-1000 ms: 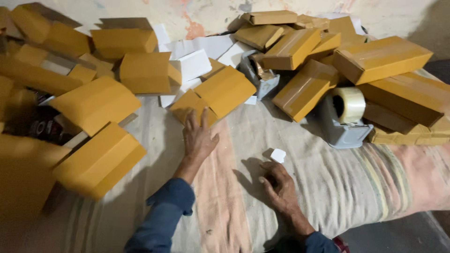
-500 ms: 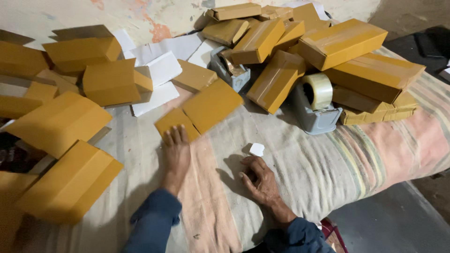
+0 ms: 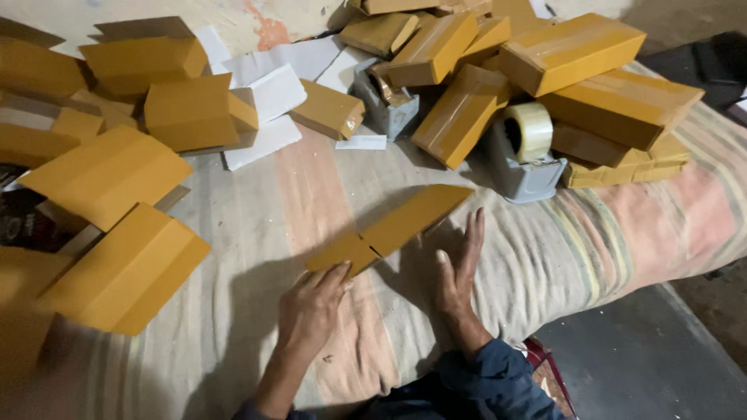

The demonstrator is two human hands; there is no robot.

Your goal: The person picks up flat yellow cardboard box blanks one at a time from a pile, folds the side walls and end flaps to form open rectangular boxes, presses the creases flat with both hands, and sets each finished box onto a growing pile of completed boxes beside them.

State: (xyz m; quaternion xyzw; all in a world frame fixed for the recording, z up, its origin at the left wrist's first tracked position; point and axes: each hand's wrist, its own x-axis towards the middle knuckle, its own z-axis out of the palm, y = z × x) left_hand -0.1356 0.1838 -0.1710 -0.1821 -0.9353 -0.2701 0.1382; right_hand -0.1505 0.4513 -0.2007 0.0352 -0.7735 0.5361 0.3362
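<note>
A flattened yellow cardboard box (image 3: 401, 222) hangs tilted just above the striped cloth (image 3: 257, 225), casting a shadow to its left. My left hand (image 3: 310, 313) grips its near flap with thumb and fingertips. My right hand (image 3: 459, 268) lies flat on the cloth beside the box's right edge, fingers straight and apart, holding nothing. A grey tape dispenser (image 3: 523, 167) with a roll of clear tape (image 3: 533, 128) stands just beyond the right hand.
Sealed yellow boxes (image 3: 572, 50) are piled at the back right, and folded open ones (image 3: 124, 264) crowd the left side. White sheets (image 3: 272, 93) and a second grey dispenser (image 3: 385, 109) lie at the back. The cloth-covered surface drops off to a dark floor (image 3: 646, 350) at the right.
My left hand has taken a flat yellow box from the pile and drawn it toward me. The small white piece near my right hand is no longer visible. My right hand has flattened beside the box.
</note>
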